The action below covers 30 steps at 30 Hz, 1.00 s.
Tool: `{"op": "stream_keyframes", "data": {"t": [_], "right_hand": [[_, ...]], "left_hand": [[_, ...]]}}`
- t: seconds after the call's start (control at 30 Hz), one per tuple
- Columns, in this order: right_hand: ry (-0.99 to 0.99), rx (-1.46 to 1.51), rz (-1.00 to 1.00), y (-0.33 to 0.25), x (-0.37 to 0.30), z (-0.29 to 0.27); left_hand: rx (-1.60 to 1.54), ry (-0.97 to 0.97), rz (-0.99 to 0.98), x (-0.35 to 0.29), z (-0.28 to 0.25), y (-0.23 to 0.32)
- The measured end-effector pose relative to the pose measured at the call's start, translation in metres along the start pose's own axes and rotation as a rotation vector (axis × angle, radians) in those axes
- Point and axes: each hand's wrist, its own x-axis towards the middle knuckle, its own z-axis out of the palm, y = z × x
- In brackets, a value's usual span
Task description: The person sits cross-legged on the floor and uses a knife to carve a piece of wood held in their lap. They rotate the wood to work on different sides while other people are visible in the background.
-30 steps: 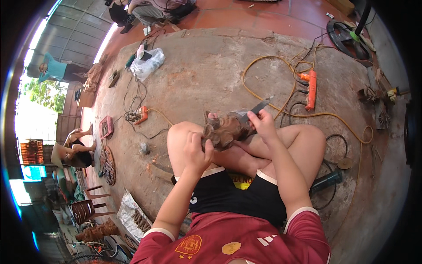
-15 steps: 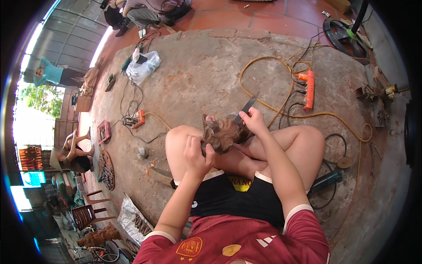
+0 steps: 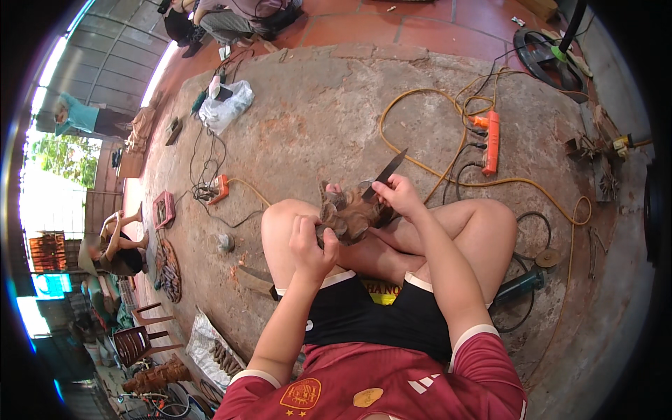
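Note:
I sit cross-legged on a concrete floor (image 3: pixel 329 119). A small brown carved wooden piece (image 3: pixel 348 213) rests on my lap between my knees. My left hand (image 3: pixel 310 246) grips its near side. My right hand (image 3: pixel 397 195) holds a flat metal blade (image 3: pixel 384 173) whose tip points up and to the right, with its lower end against the top of the wooden piece.
An orange power strip (image 3: pixel 492 142) with yellow cable (image 3: pixel 420 112) lies to the right. A smaller orange socket (image 3: pixel 218 187) and a white plastic bag (image 3: pixel 227 105) lie to the left. A blue power tool (image 3: pixel 521 285) sits by my right thigh. Other people sit at the left (image 3: pixel 115 245) and top (image 3: pixel 231 17).
The view has shifted slightly. My right hand has turned the blade so its tip now stands higher above the wooden piece. My left hand keeps its grip.

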Motion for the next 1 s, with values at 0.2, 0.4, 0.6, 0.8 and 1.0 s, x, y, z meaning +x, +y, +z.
{"op": "stream_keyframes", "data": {"t": [0.2,0.4,0.6,0.8,1.0], "right_hand": [[0.258,-0.186,-0.124,0.023,0.013,-0.016],[0.151,-0.175,-0.070,0.021,0.009,-0.010],[0.186,-0.175,-0.087,0.021,0.011,-0.014],[0.215,-0.237,-0.166,0.022,0.012,-0.015],[0.051,-0.154,-0.026,0.015,0.011,-0.007]], "left_hand": [[0.004,-0.002,0.006,0.000,0.002,0.001],[-0.001,0.030,0.000,-0.002,-0.002,0.000],[-0.005,0.025,-0.012,-0.004,-0.002,-0.002],[-0.025,0.033,0.010,-0.001,0.001,-0.001],[-0.011,0.021,-0.030,-0.004,-0.003,-0.003]]}}
